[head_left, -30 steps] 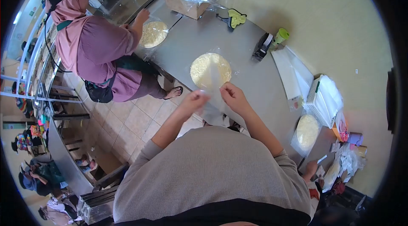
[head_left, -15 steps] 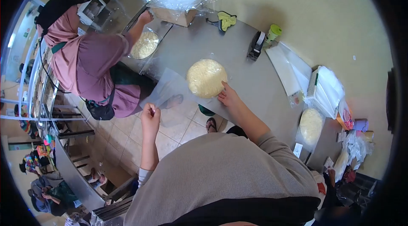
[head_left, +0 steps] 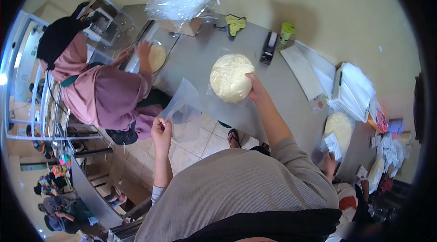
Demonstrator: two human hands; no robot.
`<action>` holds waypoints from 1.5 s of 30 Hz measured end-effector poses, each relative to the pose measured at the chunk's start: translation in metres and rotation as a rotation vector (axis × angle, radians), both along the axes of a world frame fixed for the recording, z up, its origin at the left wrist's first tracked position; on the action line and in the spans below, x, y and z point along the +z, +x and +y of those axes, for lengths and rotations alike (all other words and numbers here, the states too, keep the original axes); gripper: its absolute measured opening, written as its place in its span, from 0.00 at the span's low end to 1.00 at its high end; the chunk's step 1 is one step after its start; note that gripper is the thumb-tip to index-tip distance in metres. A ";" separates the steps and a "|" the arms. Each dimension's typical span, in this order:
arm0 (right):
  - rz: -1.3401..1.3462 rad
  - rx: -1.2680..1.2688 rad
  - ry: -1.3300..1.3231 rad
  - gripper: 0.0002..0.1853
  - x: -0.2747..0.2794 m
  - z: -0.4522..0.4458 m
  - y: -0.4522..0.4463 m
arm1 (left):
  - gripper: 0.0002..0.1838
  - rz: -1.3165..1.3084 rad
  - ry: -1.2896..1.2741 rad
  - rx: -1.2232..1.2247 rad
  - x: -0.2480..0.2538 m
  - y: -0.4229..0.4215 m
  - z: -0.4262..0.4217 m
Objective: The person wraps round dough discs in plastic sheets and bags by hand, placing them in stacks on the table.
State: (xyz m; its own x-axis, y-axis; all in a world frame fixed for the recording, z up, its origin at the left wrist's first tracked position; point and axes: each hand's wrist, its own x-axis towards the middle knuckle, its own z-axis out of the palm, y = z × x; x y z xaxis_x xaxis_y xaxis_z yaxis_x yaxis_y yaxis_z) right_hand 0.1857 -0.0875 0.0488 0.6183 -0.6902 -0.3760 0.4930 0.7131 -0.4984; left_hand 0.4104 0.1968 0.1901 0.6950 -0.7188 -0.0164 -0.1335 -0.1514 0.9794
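Observation:
My right hand (head_left: 256, 88) grips the near right edge of a round, pale, crumbly-topped cake (head_left: 231, 78) wrapped in clear film. The cake appears lifted and slightly tilted above the metal table (head_left: 191, 60). Its underside is hidden. Closed in a pinch, my left hand (head_left: 161, 135) holds a clear plastic bag (head_left: 184, 110) by one edge. The bag hangs over the floor, left of the table's near edge and apart from the cake.
A person in pink (head_left: 104, 92) works at the left over another round cake (head_left: 157, 58). At the right, another person's hand (head_left: 330, 164) holds a label card (head_left: 333, 145) at a wrapped cake (head_left: 339, 126). A tape dispenser (head_left: 268, 48) and a box (head_left: 182, 27) stand along the wall.
My right hand has raised the cake and shifted it right. The bag in my left hand has swung down. The person in pink has moved their hands, and another person's hand has appeared at the right.

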 end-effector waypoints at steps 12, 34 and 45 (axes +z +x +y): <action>-0.532 -0.535 -0.191 0.31 0.069 0.061 -0.238 | 0.11 -0.705 -0.106 -0.239 -0.048 -0.119 -0.164; -0.408 -0.163 0.187 0.30 -0.048 0.135 -0.348 | 0.08 -0.497 -0.035 -0.876 -0.146 -0.345 -0.181; -0.467 -0.106 0.216 0.29 -0.067 0.110 -0.319 | 0.12 -0.630 0.403 -0.497 -0.196 -0.295 -0.164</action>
State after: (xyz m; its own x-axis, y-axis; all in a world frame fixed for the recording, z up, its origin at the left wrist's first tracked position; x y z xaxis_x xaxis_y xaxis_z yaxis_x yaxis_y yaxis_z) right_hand -0.1331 0.0226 -0.0179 0.6847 -0.6955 -0.2177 0.7027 0.7093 -0.0555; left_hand 0.1152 0.0324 -0.0060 0.2708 -0.9612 -0.0534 -0.7701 -0.2496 0.5871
